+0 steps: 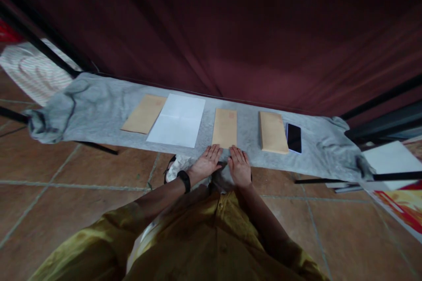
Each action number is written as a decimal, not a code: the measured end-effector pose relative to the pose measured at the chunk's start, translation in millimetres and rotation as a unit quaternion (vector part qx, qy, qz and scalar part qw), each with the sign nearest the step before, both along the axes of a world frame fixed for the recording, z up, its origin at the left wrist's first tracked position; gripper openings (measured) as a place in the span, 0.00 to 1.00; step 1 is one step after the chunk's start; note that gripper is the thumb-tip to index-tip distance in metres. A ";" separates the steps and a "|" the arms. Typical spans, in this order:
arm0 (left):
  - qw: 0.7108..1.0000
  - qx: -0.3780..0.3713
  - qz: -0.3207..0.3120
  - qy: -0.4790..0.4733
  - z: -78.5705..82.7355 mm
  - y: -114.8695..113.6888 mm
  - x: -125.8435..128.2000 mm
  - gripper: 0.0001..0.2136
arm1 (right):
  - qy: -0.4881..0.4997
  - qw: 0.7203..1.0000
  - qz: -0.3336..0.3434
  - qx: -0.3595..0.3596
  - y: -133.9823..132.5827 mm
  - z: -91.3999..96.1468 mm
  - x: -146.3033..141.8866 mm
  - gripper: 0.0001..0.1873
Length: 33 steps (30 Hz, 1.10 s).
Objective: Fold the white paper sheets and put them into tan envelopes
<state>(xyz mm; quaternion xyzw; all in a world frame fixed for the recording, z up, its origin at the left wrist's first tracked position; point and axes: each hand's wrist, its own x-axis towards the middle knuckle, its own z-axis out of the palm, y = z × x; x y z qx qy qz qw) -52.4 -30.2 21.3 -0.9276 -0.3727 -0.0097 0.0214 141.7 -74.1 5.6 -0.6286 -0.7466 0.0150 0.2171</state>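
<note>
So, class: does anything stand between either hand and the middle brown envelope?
Nothing visible does. The left hand and right hand have fingertips at the near edge of the middle brown envelope. The white paper lies to its left and the brown stack to its right, both apart from it.

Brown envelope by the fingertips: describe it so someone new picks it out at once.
Below the dark red cloth, find the long grey cloth. Near its middle, between the white paper and a thicker brown bundle, lies the brown envelope. Of the brown pieces, only this one has the left hand and right hand at its near edge.
</note>
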 end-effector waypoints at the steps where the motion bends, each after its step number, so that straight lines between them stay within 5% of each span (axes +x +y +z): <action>1: 1.000 0.000 0.002 0.003 0.4 -0.3 -1.3 0.33 | 0.001 1.000 -0.004 0.003 -0.6 -0.8 2.1 0.26; 11: 0.999 0.013 0.035 -0.015 14.8 2.6 2.8 0.31 | -0.009 0.999 -0.041 0.007 3.1 8.1 -0.5 0.25; 21: 0.998 0.013 0.044 -0.037 15.1 7.9 6.3 0.26 | 0.000 0.999 0.011 -0.033 16.5 11.1 -37.0 0.27; 33: 0.996 0.020 0.065 -0.057 6.4 9.7 -9.1 0.31 | 0.006 0.999 -0.039 -0.012 11.1 8.7 -5.1 0.24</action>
